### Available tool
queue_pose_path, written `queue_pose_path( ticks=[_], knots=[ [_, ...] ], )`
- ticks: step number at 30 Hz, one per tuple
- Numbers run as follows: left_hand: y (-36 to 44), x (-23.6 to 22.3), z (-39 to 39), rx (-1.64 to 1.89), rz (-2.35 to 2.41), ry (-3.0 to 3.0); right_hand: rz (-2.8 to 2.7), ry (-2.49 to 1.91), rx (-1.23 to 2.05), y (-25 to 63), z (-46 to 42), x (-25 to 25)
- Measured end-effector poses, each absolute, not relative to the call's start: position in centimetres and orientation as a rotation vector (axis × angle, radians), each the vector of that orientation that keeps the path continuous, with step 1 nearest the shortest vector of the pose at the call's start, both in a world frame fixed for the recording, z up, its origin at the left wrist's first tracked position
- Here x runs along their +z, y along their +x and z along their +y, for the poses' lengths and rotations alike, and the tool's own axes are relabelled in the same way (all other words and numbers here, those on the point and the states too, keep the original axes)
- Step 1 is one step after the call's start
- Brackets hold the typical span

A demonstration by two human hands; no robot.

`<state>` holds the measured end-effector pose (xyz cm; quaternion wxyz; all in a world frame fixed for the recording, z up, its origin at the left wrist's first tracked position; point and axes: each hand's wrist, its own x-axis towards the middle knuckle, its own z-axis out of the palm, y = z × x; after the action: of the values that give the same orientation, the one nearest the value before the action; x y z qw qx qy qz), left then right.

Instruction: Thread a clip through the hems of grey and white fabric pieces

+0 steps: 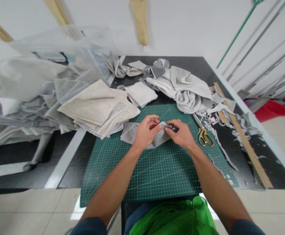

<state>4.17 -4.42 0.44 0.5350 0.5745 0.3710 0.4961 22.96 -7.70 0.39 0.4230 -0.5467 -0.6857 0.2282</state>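
A piece of grey cloth [130, 133] lies partly raised over the green cutting mat [157, 173]. My left hand [147, 129] pinches its upper edge between thumb and fingers. Close by on the right, my right hand [181, 133] is closed around a small black tool [174, 128], whose kind I cannot make out. The tool's end meets the bunched cloth edge between my two hands. Gold-handled scissors [204, 135] rest on the mat to the right of my right hand.
Stacked cloth pieces [91, 101] rise on the left before a clear plastic bin [98, 49]. Crumpled grey cloth [191, 85] lies at the back. A wooden ruler [247, 143] and cloth scraps [247, 125] line the right side. Green fabric [174, 218] covers my lap.
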Motion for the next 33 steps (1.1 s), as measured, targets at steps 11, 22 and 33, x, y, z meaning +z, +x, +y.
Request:
queue_pose_path(
  ticks=[11,22,33],
  knots=[
    [0.8,2.4,-3.7,0.66,1.053,2.016,-1.527,-1.359,0.349,23.5,-7.8,0.8],
    [-1.2,5.1,-4.5,0.557,0.758,1.814,-1.25,-1.331,0.06,24.4,-8.2,3.7],
    [0.3,-0.6,-1.7,0.752,1.057,1.163,-1.278,-1.546,0.158,27.4,-5.2,0.1]
  ],
)
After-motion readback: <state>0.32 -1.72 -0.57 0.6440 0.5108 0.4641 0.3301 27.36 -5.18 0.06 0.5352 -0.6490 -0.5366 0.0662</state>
